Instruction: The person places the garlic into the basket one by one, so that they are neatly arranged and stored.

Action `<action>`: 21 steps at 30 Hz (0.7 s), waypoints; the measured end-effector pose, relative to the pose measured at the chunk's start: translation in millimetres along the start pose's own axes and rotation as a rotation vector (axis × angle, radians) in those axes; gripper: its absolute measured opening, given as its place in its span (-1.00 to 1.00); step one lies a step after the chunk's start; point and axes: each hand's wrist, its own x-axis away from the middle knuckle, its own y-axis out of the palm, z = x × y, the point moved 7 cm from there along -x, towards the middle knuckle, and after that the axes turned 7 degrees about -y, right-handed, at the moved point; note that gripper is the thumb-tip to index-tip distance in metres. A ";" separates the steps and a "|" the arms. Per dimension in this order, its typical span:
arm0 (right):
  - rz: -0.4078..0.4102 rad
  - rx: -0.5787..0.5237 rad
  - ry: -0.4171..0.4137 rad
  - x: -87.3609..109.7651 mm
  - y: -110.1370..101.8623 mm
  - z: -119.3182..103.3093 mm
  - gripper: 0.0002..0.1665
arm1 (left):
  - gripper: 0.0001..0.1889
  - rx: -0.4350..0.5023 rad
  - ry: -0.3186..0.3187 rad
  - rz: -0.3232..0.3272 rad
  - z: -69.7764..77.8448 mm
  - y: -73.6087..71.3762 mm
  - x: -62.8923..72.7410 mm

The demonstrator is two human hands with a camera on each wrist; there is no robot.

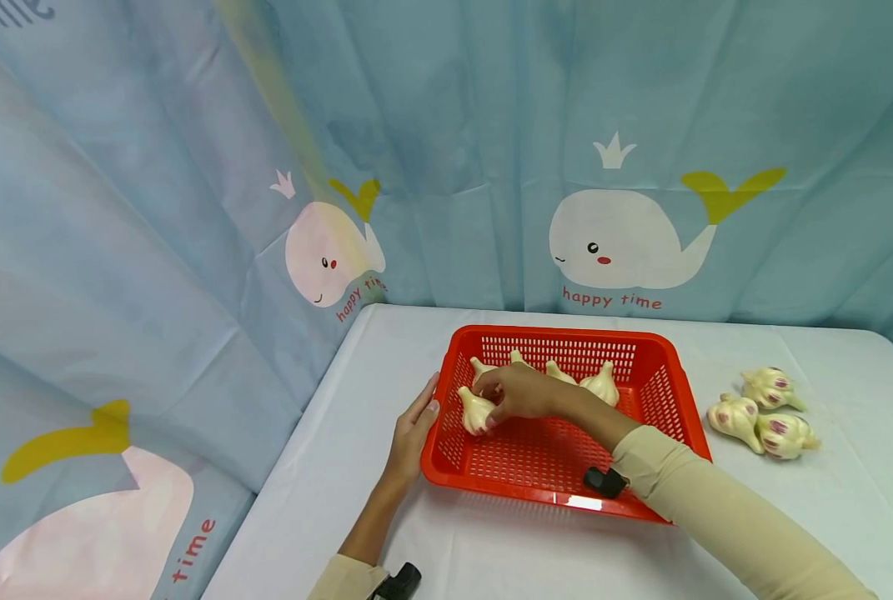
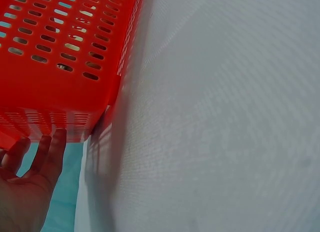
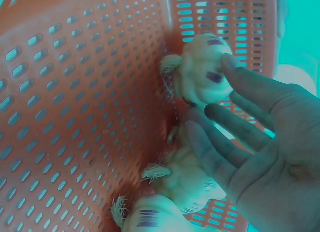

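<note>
A red plastic basket (image 1: 536, 462) with slotted walls stands on the white table. My left hand (image 1: 407, 437) rests against its left end, and in the left wrist view the fingers (image 2: 54, 154) lie fairly straight along the outer wall. Inside the basket, at the left end, my right hand (image 1: 523, 392) pinches a garlic bulb (image 1: 473, 412) between thumb and fingers. The right wrist view shows the thumb against the side of this purple-marked bulb (image 3: 200, 76). Several other garlic bulbs (image 1: 601, 385) lie along the basket's far side, partly hidden by the right hand.
Three garlic bulbs (image 1: 787, 435) lie close together on the table, right of the basket. Behind the white tabletop (image 1: 491, 550) hangs a blue curtain (image 1: 454, 167) printed with whales; it also covers the left side.
</note>
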 end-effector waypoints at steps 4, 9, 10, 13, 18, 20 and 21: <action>0.008 -0.050 0.033 2.8 -3.3 0.6 -0.49 | -0.45 -0.002 0.000 -0.002 0.4 0.3 0.0; 0.022 -0.066 0.034 5.7 -10.5 -2.6 -0.43 | -0.43 -0.001 0.001 -0.008 0.9 0.3 0.1; 0.023 -0.069 0.031 6.1 -12.2 -3.2 -0.41 | -0.43 -0.003 0.002 -0.009 0.9 0.2 0.0; 0.027 -0.077 0.020 8.1 -17.5 -4.5 -0.40 | -0.42 -0.003 0.004 -0.009 1.0 0.1 -0.2; 0.064 -0.094 0.015 16.3 -29.4 -9.6 -0.40 | -0.42 0.000 0.006 -0.006 0.4 0.1 -0.7; 0.086 -0.116 0.020 21.2 -34.6 -12.6 -0.41 | -0.43 0.000 0.008 -0.006 0.3 0.1 -0.7; 0.095 -0.127 0.019 23.8 -37.0 -14.4 -0.41 | -0.43 -0.001 0.009 -0.006 0.5 0.3 -0.7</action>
